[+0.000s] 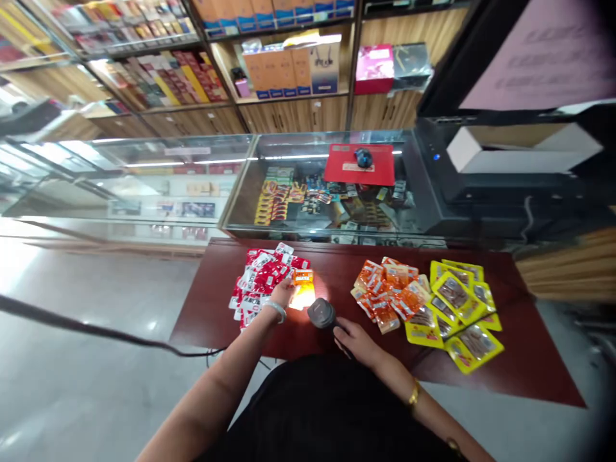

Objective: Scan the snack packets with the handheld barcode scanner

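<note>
My left hand [283,294] grips the left edge of an orange snack packet [303,285], whose lower part is washed out by bright light. In my right hand [353,339] is the handle of a dark barcode scanner [321,313], its head turned toward that packet. Red-and-white packets [264,276] lie in a heap beside my left hand. Right of the scanner, orange packets [389,289] form a loose pile. Yellow packets with clear windows [459,301] spread out farther right, some touching the orange ones.
Everything rests on a dark red table [202,301]. A glass display counter [308,221] stands behind it, with a red mat [339,170] and a mouse [363,158] on top. A black machine holding an open white box [524,163] is at right. A dark cable [144,343] crosses the lower left.
</note>
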The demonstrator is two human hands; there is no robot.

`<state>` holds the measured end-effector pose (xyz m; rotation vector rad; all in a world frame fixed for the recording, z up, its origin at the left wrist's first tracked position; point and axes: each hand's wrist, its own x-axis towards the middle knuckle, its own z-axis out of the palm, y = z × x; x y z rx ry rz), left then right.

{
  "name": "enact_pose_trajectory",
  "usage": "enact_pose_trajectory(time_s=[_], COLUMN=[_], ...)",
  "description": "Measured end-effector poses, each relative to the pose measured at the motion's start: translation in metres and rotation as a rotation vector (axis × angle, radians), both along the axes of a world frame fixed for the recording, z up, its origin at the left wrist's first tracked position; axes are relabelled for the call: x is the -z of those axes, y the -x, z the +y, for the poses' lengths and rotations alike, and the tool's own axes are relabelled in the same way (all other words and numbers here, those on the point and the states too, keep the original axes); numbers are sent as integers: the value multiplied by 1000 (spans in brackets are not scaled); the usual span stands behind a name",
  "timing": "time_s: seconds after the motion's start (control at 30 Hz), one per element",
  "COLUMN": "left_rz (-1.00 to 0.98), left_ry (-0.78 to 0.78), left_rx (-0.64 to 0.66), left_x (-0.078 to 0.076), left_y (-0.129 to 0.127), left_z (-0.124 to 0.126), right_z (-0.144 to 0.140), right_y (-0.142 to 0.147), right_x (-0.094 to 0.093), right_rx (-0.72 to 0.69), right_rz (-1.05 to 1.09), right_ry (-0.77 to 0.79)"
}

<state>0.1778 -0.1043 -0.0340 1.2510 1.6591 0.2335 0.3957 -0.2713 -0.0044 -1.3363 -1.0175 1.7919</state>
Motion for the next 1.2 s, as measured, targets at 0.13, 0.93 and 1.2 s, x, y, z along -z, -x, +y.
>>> enact_pose_trajectory(time_s=[0.13, 0.93, 1.2], left_rz=[6, 330, 242], left_ry=[41, -508, -256], left_rx=[-71, 762, 788], left_x=[0, -11, 5], left_y=[41, -99, -188], left_z=[-9, -23, -53], right_z=[15, -57, -95], right_y=[24, -41, -72], right_x=[1, -2, -10], right_rx=[-134, 303, 573], right_rz=[-78, -169, -67], right_ry=[-82, 16, 157])
